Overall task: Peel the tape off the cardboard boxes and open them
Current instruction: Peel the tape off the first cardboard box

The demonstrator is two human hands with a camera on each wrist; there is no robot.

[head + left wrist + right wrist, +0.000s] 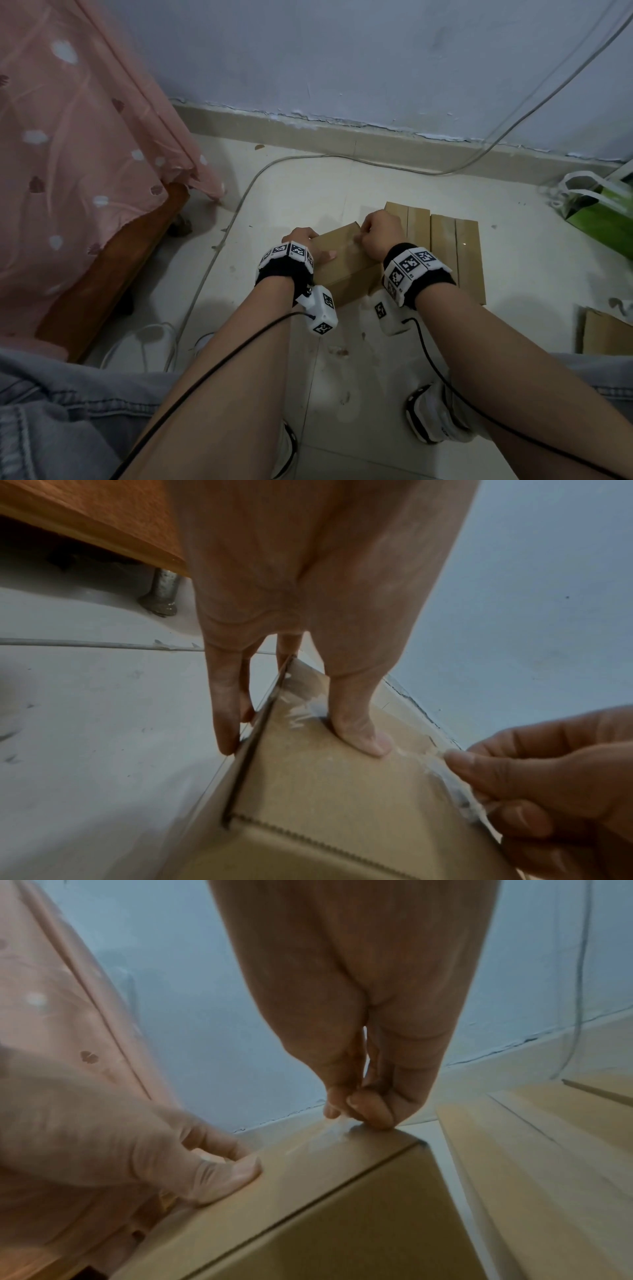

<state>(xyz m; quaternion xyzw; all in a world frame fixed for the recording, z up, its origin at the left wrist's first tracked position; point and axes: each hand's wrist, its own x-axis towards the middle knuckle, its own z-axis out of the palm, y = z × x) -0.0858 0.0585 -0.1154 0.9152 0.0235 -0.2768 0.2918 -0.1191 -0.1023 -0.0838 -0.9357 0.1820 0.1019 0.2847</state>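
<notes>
Head view is showing a small cardboard box [342, 260] sitting on the tiled floor [308, 192] at centre frame, with the left hand [301, 240] bracing it from the left: thumb lying flat on the top panel, fingers reaching down the far left side. The right hand [380, 236] is working at the box's upper right corner, thumb and forefinger closing in a narrow pinch on a lifted end of clear tape [441, 767]; the left wrist view is showing that strip wrinkling and coming away whitish between the fingertips [459, 761].

Judging by its look, the tape is thin, glossy and stretchy, likely to tear or stick back on itself, so the pinch is best kept low, close to where the film is leaving the cardboard. The box seems light and stiff, liable to slide or lift unless pressed down.

Flattened cardboard boxes [452, 246] are lying just right of the working box, behind the right hand. A green bag [596, 212] is sitting at the right edge, and a pink curtain [68, 120] is hanging at upper left.
</notes>
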